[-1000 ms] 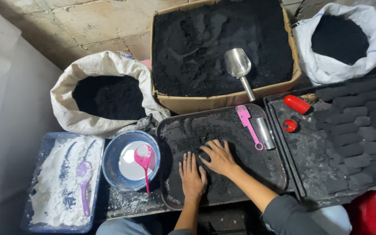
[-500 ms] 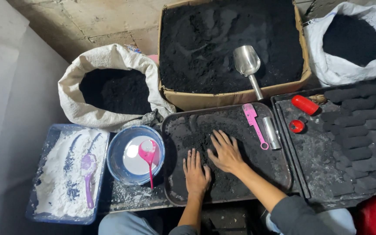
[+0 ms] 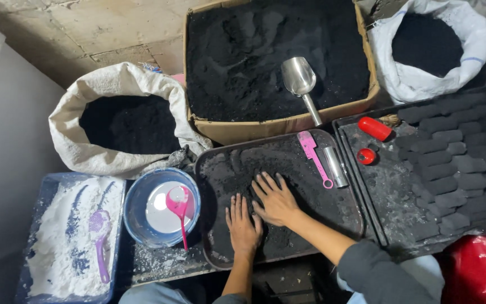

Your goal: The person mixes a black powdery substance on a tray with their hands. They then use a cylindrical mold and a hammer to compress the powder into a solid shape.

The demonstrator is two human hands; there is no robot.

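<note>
Both my hands press flat on black powder spread in a dark tray. My left hand lies palm down near the tray's front, fingers slightly apart. Just right of it and a little farther in, my right hand rests with fingers spread on the powder. Neither hand holds anything. At the tray's far right lie a pink scoop and a small metal tube.
A cardboard box of black powder with a metal scoop stands behind. White sacks of black powder flank it. A right-hand tray holds dark moulded blocks and red caps. At left: a blue bowl with a pink spoon, and a tub of white powder.
Both hands stayed flat on the powder; the right hand's fingers spread and shifted slightly forward. The head camera swayed, moving the whole scene a little.
</note>
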